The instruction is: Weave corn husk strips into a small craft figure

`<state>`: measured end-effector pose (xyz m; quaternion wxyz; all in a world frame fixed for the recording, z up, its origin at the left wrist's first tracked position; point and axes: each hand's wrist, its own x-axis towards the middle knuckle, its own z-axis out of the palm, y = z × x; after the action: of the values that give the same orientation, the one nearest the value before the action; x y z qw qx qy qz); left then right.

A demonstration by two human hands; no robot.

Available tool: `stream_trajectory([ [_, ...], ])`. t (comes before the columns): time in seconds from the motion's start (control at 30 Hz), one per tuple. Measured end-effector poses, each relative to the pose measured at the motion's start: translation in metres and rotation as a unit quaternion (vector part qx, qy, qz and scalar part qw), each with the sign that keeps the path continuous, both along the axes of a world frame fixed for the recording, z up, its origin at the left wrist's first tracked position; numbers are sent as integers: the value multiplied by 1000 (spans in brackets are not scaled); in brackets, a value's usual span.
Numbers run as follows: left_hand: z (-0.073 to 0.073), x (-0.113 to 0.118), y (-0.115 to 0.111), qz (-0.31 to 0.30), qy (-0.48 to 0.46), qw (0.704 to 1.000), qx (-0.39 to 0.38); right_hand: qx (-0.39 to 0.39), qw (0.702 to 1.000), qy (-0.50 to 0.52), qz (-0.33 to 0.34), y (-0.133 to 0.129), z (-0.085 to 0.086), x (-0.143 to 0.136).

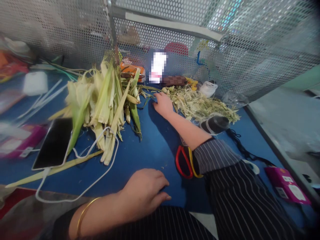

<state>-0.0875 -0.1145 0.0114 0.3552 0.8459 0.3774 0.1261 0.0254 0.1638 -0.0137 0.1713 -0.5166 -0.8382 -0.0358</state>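
My left hand [145, 190], with a gold bangle at the wrist, rests near the front edge of the blue table [150, 146]. Its fingers are loosely curled, thumb apart, and hold nothing. Farther off, my right hand [163, 104] reaches to the left edge of a pile of shredded husk pieces [200, 103]; what its fingertips touch is too small to tell. A heap of pale green corn husks [105, 96] lies to its left. Scissors with red and yellow handles [184, 162] lie partly under my right forearm.
At the left, a phone [55, 141] has a white cable [113, 160] looping over the table. A dark spool [215, 124] lies beside my right forearm. Purple packet [287, 185] at right; orange packet [137, 71] and upright lit screen [158, 66] before the perforated metal panel [175, 30].
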Motion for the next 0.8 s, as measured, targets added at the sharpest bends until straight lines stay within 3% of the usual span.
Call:
stream_trajectory([
  [0.2,1,0,-2,-1,1,1000,-2,-21,999,-38,-21,32,5,-38],
  [0.33,3,1,-3,-29,27,999,-4,-65,997,24,42,35,0,-49],
  [0.47,-4,2,-4,-55,12,998,20,-41,992,108,51,48,-11,-55],
  [0.57,-12,2,-5,-57,-2,998,35,-93,983,66,144,63,-18,-52],
  [0.63,-14,1,-5,-53,-6,998,40,-107,981,29,160,70,-22,-40],
  [0.8,-9,1,-5,-49,-3,998,39,-106,991,44,-63,76,-24,15],
])
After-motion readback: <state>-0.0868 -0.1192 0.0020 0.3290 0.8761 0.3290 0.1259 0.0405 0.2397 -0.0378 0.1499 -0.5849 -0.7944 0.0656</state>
